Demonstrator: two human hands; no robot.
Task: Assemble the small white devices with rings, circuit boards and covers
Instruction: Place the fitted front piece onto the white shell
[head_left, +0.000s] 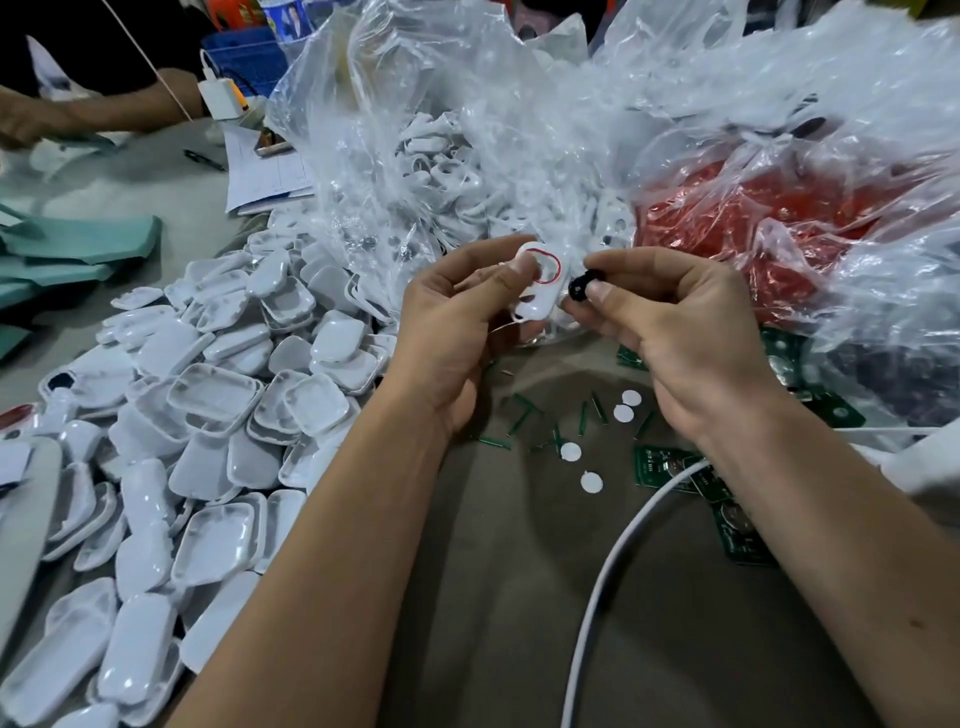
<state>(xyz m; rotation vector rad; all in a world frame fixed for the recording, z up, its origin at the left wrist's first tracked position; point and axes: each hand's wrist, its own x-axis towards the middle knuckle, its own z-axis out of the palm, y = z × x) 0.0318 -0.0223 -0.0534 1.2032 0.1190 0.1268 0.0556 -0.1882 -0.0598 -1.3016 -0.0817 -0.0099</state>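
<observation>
fingers of left hand (457, 317) half hide white shell (537, 283).

White device shell (535, 283) with red ring (546, 266); black part (581, 285); green circuit boards (660, 465); white covers (218, 395).

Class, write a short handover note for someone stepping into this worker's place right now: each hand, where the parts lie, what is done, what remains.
Left hand holds a white oval plastic shell with a red wire loop in its opening.
Right hand pinches a small black ring just right of the shell, not yet fitted.
White plastic covers are heaped at left; green circuit boards and small white round discs lie on the table at right.
Done: shell picked up.
Left: ring, board, cover.
</observation>
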